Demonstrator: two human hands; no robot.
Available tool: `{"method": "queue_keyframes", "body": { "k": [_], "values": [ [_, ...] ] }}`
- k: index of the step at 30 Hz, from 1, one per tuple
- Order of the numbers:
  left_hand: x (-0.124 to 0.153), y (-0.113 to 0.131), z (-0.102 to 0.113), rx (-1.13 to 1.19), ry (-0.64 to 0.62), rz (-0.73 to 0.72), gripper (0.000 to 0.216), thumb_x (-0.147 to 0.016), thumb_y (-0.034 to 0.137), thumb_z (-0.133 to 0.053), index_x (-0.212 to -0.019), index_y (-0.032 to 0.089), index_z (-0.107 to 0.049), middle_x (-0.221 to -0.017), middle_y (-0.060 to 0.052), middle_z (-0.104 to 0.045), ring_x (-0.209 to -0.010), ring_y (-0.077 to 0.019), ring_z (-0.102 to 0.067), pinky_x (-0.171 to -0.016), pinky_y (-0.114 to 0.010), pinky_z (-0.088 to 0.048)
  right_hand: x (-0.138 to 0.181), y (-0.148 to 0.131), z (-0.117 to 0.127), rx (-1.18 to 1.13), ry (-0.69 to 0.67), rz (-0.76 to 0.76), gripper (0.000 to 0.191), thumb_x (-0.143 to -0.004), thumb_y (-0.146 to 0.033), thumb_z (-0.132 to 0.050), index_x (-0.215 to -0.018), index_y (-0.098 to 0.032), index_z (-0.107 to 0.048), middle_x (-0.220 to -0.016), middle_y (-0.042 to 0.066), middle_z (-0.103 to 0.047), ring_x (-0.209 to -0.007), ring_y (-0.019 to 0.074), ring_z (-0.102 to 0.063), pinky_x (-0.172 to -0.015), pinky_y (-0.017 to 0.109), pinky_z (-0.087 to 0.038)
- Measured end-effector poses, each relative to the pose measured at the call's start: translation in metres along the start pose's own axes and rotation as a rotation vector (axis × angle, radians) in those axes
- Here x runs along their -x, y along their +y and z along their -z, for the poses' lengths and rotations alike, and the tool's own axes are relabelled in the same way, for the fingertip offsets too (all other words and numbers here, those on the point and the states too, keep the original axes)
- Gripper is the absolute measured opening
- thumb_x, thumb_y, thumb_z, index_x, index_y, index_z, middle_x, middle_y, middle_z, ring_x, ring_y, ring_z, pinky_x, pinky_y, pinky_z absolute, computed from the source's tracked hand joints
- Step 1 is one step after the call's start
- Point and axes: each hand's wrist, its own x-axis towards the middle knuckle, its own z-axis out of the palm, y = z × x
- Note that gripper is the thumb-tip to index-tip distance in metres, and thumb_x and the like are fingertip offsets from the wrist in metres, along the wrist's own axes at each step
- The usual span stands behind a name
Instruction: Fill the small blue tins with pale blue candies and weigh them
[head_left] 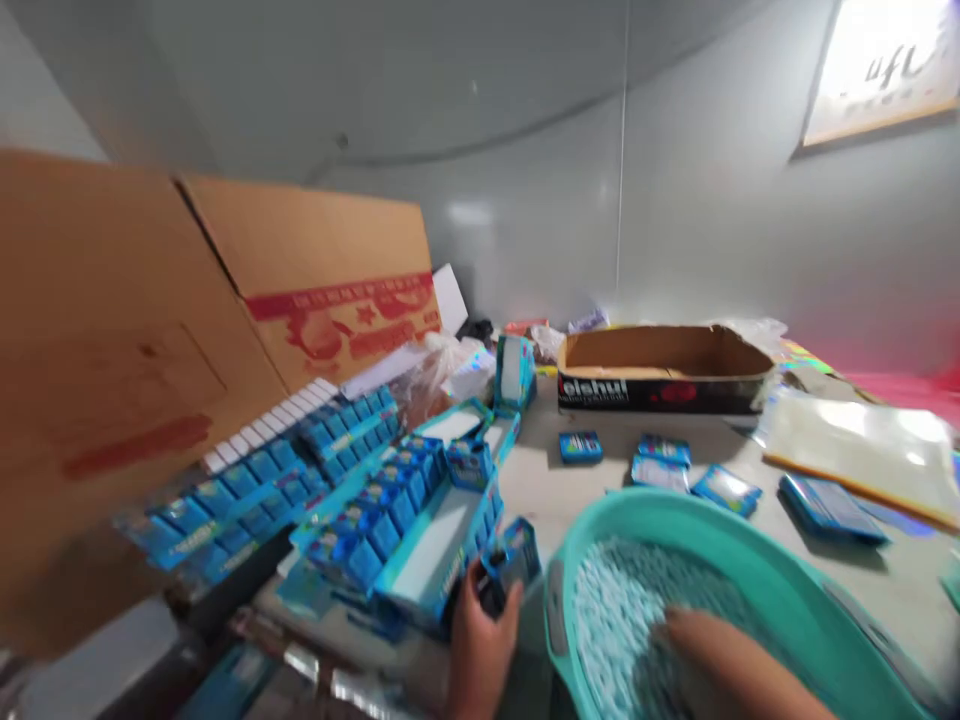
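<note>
So, lower centre: left hand (484, 642) pinches small blue carton (523, 552) beside teal plastic tub (772, 560), likely for reach; right hand (701, 645) in pale-blue pellets (611, 600), fingers unclear.

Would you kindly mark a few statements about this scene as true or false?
1. The right hand reaches into the teal tub. True.
2. The left hand is empty. False: it holds a small blue box.
3. The tub holds red pieces. False: its small pieces are pale blue.
4. The black-sided box sits farther back than the tub. True.
5. The large carton is at the picture's right. False: it is at the left.
</note>
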Motion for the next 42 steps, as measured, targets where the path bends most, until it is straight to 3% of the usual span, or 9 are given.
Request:
{"method": "queue_keyframes", "body": {
  "k": [3, 6, 9, 12, 15, 18, 28, 36, 42],
  "values": [
    [0.014, 0.013, 0.005, -0.011, -0.178, 0.090, 0.073, -0.078, 0.042, -0.070, -0.142, 0.018, -0.044, -0.129, -0.019, -0.063, -0.118, -0.0346, -0.062, -0.099, -0.053, -0.052, 0.013, -0.016, 0.021, 0.200, -0.246, -0.084, 0.021, -0.068, -0.014, -0.059, -0.079, -0.022, -0.075, -0.090, 0.013, -0.074, -0.085, 0.0314, -0.069, -0.076, 0.040, -0.053],
    [0.032, 0.020, 0.024, -0.010, -0.151, 0.059, 0.084, -0.085, 0.037, -0.065, -0.153, 0.018, -0.019, -0.141, -0.020, -0.052, -0.129, -0.0288, -0.054, -0.105, -0.046, -0.049, 0.005, -0.021, 0.037, 0.211, -0.340, -0.142, 0.018, -0.074, -0.010, -0.053, -0.075, -0.017, -0.070, -0.085, 0.012, -0.071, -0.081, 0.0254, -0.065, -0.074, 0.036, -0.049],
    [0.053, 0.015, 0.052, -0.003, -0.051, -0.050, 0.067, -0.089, 0.028, -0.061, -0.147, 0.015, -0.031, -0.108, -0.014, -0.068, -0.095, -0.0196, -0.068, -0.082, -0.034, -0.059, 0.002, -0.022, 0.044, 0.151, -0.389, -0.133, 0.017, -0.076, -0.010, -0.052, -0.076, -0.017, -0.067, -0.086, 0.009, -0.069, -0.081, 0.0215, -0.062, -0.074, 0.032, -0.045],
    [0.066, -0.005, 0.069, -0.073, -0.057, -0.236, 0.032, -0.090, 0.020, -0.058, -0.120, 0.013, -0.053, -0.072, 0.000, -0.063, -0.059, -0.0109, -0.062, -0.057, -0.020, -0.054, 0.004, -0.024, 0.047, 0.115, -0.426, -0.061, 0.017, -0.079, -0.010, -0.050, -0.075, -0.017, -0.065, -0.084, 0.007, -0.066, -0.080, 0.0192, -0.059, -0.074, 0.030, -0.042],
    [0.069, -0.024, 0.072, -0.122, -0.064, -0.465, 0.002, -0.086, 0.017, -0.060, -0.087, 0.017, -0.058, -0.067, 0.001, -0.061, -0.057, -0.0099, -0.061, -0.054, -0.018, -0.051, 0.006, -0.023, 0.046, 0.089, -0.444, -0.035, 0.016, -0.082, -0.013, -0.049, -0.077, -0.018, -0.064, -0.086, 0.006, -0.064, -0.081, 0.0189, -0.058, -0.074, 0.031, -0.041],
    [0.066, -0.029, 0.070, -0.142, -0.049, -0.510, 0.006, -0.083, 0.015, -0.060, -0.079, 0.018, -0.056, -0.066, 0.000, -0.061, -0.058, -0.0106, -0.060, -0.056, -0.019, -0.051, 0.006, -0.021, 0.046, 0.065, -0.460, -0.020, 0.013, -0.084, -0.016, -0.051, -0.076, -0.018, -0.062, -0.084, 0.005, -0.062, -0.081, 0.0185, -0.057, -0.073, 0.031, -0.040],
    [0.064, -0.021, 0.072, -0.205, -0.066, -0.535, 0.006, -0.082, 0.018, -0.060, -0.078, 0.018, -0.055, -0.065, 0.000, -0.062, -0.056, -0.0123, -0.060, -0.052, -0.022, -0.049, 0.005, -0.026, 0.059, -0.056, -0.328, 0.058, 0.021, -0.091, -0.013, -0.046, -0.089, -0.020, -0.065, -0.095, 0.005, -0.063, -0.077, 0.0143, -0.059, -0.070, 0.029, -0.043],
    [0.063, -0.022, 0.072, -0.169, -0.065, -0.585, 0.007, -0.079, 0.013, -0.060, -0.082, 0.019, -0.056, -0.066, 0.000, -0.064, -0.058, -0.0129, -0.062, -0.056, -0.024, -0.051, 0.002, -0.034, 0.059, -0.104, -0.189, 0.156, 0.018, -0.095, -0.023, -0.049, -0.092, -0.022, -0.067, -0.093, 0.005, -0.064, -0.077, 0.0151, -0.060, -0.068, 0.029, -0.046],
    [0.063, -0.025, 0.071, -0.128, -0.061, -0.587, 0.012, -0.078, 0.011, -0.062, -0.085, 0.019, -0.056, -0.067, 0.000, -0.065, -0.057, -0.0129, -0.062, -0.056, -0.024, -0.052, 0.000, -0.036, 0.063, -0.151, 0.043, 0.227, 0.019, -0.097, -0.032, -0.051, -0.099, -0.020, -0.067, -0.093, 0.007, -0.064, -0.075, 0.0146, -0.059, -0.069, 0.029, -0.048]
  ]
}}
